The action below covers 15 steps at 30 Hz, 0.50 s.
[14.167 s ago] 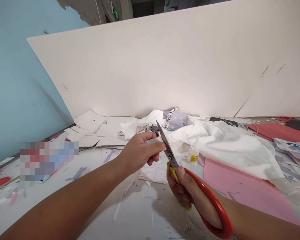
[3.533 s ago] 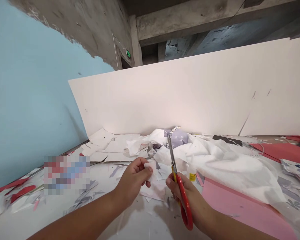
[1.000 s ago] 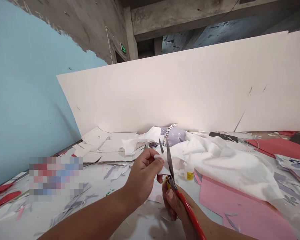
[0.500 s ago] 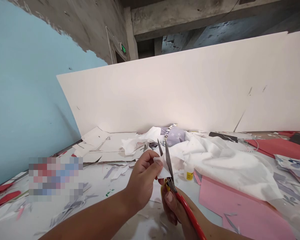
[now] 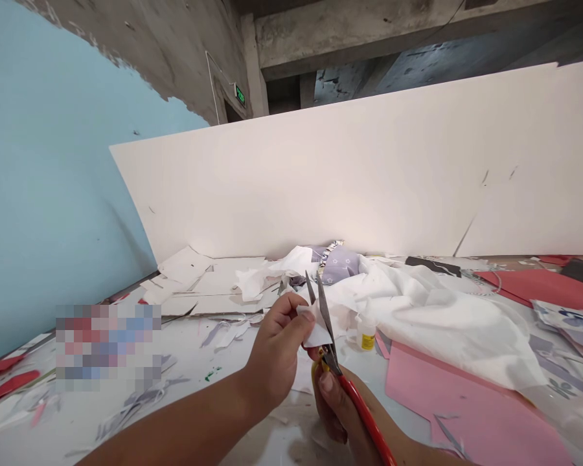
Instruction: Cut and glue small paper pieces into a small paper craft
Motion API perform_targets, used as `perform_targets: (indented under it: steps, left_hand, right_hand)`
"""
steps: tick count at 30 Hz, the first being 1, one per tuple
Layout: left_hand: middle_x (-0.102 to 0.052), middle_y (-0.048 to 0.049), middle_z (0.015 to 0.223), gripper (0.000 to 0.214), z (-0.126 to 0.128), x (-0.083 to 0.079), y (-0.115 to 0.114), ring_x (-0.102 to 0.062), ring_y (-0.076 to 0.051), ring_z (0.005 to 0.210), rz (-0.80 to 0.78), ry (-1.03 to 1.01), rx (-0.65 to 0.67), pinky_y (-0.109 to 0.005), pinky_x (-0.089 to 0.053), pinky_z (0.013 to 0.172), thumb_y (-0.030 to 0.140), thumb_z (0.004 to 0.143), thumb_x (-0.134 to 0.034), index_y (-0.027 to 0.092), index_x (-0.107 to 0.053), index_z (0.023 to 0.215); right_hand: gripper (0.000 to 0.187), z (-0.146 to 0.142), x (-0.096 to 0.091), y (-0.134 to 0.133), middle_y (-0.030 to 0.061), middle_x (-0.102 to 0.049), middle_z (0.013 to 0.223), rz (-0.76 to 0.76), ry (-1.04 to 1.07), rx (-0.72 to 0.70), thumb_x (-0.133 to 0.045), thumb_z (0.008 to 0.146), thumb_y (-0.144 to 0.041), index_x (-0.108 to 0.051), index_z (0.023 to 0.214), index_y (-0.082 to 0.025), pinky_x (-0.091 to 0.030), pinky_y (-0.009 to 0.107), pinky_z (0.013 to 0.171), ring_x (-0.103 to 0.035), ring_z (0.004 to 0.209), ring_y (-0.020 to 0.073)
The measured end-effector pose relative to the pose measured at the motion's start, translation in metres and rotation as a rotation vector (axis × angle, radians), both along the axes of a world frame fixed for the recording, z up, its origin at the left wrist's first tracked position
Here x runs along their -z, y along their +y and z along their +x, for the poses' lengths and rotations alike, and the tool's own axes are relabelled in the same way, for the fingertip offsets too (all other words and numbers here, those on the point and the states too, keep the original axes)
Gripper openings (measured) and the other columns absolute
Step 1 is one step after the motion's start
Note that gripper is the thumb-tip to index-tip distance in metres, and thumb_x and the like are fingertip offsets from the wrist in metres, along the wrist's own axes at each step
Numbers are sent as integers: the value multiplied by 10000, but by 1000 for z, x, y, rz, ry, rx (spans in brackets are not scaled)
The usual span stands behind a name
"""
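Note:
My left hand (image 5: pixel 276 353) pinches a small white piece of paper (image 5: pixel 317 330) between thumb and fingers, held above the table. My right hand (image 5: pixel 337 404) grips red-handled scissors (image 5: pixel 342 382), whose blades point up and away and are slightly parted around the paper's edge. Both hands are close together near the middle of the view.
A white work table (image 5: pixel 126 414) is littered with paper scraps. A heap of white fabric (image 5: pixel 432 310), a small glue bottle (image 5: pixel 367 333), pink sheets (image 5: pixel 447 395) and red sheets (image 5: pixel 539 285) lie to the right. A large white board (image 5: pixel 369 175) leans behind.
The scissor blades have narrowed a little on the paper over the last second. My hands have shifted slightly lower and closer to me.

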<state>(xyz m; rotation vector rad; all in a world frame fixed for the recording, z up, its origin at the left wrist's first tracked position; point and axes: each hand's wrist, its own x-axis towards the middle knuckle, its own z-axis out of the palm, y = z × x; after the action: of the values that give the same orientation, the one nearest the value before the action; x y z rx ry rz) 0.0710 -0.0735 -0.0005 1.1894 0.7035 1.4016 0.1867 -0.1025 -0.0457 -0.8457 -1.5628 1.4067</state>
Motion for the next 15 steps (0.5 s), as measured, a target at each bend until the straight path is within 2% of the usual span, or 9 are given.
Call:
perform_targets:
  steps: [8, 12, 15]
  left_hand:
    - [-417, 76, 482, 112, 1, -1, 0, -449, -57, 426, -20, -7, -20, -164, -374, 460, 206, 776, -509, 187, -472, 672]
    - [-421, 79, 474, 116, 1, -1, 0, -448, -56, 419, -28, -14, -33, -162, -367, 451, 197, 776, -500, 188, -465, 665]
    - [-429, 79, 453, 125, 0, 0, 1, -445, -58, 411, -34, -1, -52, -159, -356, 439, 193, 775, -494, 188, -460, 655]
  right_hand:
    - [502, 2, 4, 1, -80, -298, 441, -45, -10, -6, -370, 763, -679, -328, 606, -204, -150, 235, 419, -231, 408, 59]
    - [503, 3, 5, 3, -87, -300, 439, -90, -34, -34, -357, 759, -690, -319, 627, -206, -151, 229, 408, -211, 392, 50]
    - [506, 3, 3, 4, -94, -266, 445, -66, -7, -62, -360, 746, -703, -335, 657, -205, -154, 226, 411, -223, 397, 54]
